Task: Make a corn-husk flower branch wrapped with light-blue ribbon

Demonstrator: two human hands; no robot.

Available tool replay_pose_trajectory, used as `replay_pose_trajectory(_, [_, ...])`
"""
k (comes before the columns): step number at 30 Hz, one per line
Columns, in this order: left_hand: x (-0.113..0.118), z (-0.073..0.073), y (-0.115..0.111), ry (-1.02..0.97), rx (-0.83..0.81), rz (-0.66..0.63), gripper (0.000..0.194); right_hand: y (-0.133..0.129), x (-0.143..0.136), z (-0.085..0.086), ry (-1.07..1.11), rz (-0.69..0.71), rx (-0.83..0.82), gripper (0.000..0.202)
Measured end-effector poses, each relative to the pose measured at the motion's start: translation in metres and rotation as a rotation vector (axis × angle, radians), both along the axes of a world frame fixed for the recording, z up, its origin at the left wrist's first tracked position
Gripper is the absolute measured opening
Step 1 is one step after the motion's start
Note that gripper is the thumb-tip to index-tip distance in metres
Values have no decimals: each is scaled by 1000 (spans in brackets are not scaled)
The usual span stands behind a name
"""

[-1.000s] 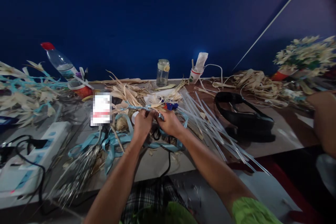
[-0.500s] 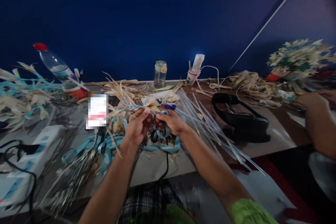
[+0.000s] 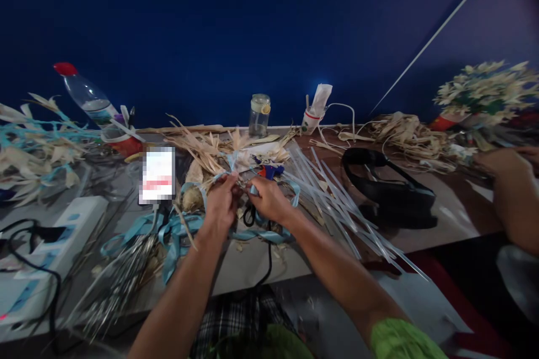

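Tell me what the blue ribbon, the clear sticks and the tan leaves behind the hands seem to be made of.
Blue ribbon: perhaps satin or smooth plastic strip; flat, soft loops with a slight sheen.
Clear sticks: likely plastic, smooth and glossy; see-through, with light running along them.
Tan leaves: apparently dried plant husk, matte; thin, papery and curled.

And here's the held piece, pale blue and husk-toned, badly blurred, nearer than the glass jar and left of it; the flat blue ribbon sprawls in loose loops, nearer still, mostly leftward of that jar.
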State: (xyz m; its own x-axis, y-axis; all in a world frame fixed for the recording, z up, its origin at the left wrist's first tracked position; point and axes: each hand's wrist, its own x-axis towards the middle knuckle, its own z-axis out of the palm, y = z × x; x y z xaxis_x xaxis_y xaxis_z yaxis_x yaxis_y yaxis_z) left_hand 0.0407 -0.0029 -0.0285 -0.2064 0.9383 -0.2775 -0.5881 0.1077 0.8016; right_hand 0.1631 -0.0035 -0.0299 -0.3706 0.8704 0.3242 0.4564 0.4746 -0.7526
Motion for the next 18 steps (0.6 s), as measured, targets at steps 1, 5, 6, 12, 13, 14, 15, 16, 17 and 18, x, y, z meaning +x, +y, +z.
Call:
replay_pose_trajectory(1, [0,1,-1,-59,0,-34,29,0,0,-1,-6,10,22,7])
replay_pose_trajectory(5, [-3,8,-5,-173,54,-221,23,2,4,1,42,16,-28,8])
replay_pose_trajectory(6, [-4,9,-6,-184,75,-250,26,3,6,3,54,13,-50,10])
replay_pose_trajectory(12, [-6,12,-6,-113,141,-239,19,2,11,8,93,35,-119,20])
replay_pose_trajectory(13, [-5,10,-5,-75,157,-225,21,2,11,9,95,34,-125,21])
replay_pose_trajectory(14, [-5,8,-4,-25,174,-206,24,2,10,9,98,30,-129,21])
replay_pose_trajectory(15, [-4,6,-3,34,189,-179,26,2,9,9,99,28,-128,22])
replay_pose_trajectory(16, [-4,4,-3,101,196,-152,28,2,9,9,102,26,-125,22])
replay_pose_trajectory(17, [-3,3,-3,177,193,-117,29,2,8,9,104,23,-118,21])
replay_pose_trajectory(18, [-2,2,-4,268,188,-73,29,1,6,9,106,20,-104,19])
